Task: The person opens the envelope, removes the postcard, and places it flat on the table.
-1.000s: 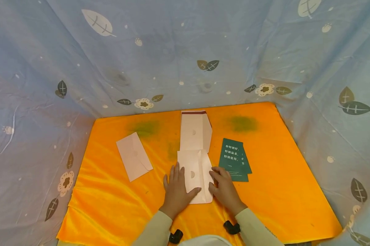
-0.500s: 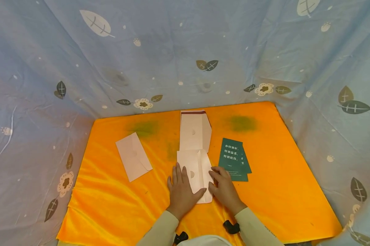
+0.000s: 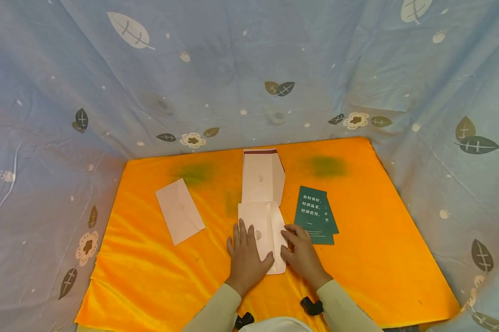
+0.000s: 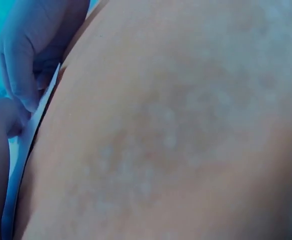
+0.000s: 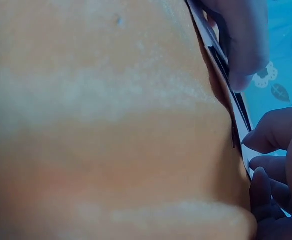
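Note:
An opened pale pink envelope (image 3: 265,216) with a small half-round notch lies in front of the person, its flap unfolded to the right. My left hand (image 3: 248,263) rests on its lower left part, fingers spread and fairly straight, thumb across the lower part. The bent fingers and thumb of my right hand (image 3: 302,257) hold the flap's right edge. In the right wrist view, fingers (image 5: 273,132) meet the thin edge of the envelope (image 5: 238,117). The left wrist view also catches fingers (image 4: 23,75) at the envelope edge (image 4: 33,130).
Another opened pink envelope (image 3: 257,186), with a dark red strip at its top, lies just beyond. To the left is a closed pink envelope (image 3: 180,212). Overlapping green cards (image 3: 313,210) with white writing lie at right. An orange cloth (image 3: 382,258) covers the table; patterned curtains (image 3: 216,69) surround it.
My left hand has slid a little to the right over the envelope, then stayed nearly still. My right hand remains at the flap's edge. The envelopes and cards keep their places.

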Tool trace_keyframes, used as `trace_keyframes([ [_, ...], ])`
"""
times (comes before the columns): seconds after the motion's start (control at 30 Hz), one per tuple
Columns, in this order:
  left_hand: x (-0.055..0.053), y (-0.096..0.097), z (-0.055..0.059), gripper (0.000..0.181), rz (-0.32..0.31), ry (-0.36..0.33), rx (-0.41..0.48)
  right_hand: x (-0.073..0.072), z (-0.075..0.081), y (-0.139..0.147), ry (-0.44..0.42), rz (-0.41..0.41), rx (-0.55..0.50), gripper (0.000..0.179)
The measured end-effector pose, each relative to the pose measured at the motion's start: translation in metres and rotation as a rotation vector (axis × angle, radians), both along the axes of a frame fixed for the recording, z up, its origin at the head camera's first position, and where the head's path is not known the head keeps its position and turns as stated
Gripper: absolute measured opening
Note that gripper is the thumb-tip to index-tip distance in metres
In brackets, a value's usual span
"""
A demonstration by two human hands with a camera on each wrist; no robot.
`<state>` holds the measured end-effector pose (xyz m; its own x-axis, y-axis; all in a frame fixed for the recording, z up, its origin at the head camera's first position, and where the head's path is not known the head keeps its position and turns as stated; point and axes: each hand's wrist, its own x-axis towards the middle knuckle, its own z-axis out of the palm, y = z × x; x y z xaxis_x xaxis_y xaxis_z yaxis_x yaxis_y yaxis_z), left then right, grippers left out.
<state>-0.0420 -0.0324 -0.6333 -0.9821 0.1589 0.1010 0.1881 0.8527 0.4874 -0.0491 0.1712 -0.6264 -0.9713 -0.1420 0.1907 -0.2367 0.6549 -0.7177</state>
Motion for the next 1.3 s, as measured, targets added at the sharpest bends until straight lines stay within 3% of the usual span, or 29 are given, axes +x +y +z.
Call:
trace_keyframes([
  [0.4, 0.0, -0.0041, -0.002, 0.085, -0.019, 0.007, 0.154, -0.0008, 0.0012, 0.0011, -0.03, 0.006, -0.006, 0.037],
  [0.8, 0.0001, -0.0051, -0.0014, 0.08, -0.019, 0.027, 0.177, -0.0009, 0.0001, 0.002, 0.016, 0.052, -0.019, 0.027],
  [0.93, -0.0003, -0.0052, -0.0011, 0.08, -0.019, 0.027, 0.182, -0.0015, 0.0, 0.0018, 0.055, 0.086, -0.004, 0.032],
  [1.13, -0.0003, -0.0051, 0.0002, 0.08, -0.02, 0.025, 0.188, -0.0032, -0.0014, -0.0004, 0.105, 0.189, 0.13, 0.047],
  [1.3, 0.0003, -0.0053, 0.0004, 0.078, -0.024, 0.043, 0.189, -0.0041, -0.0012, -0.0035, 0.157, 0.274, 0.263, 0.045],
])
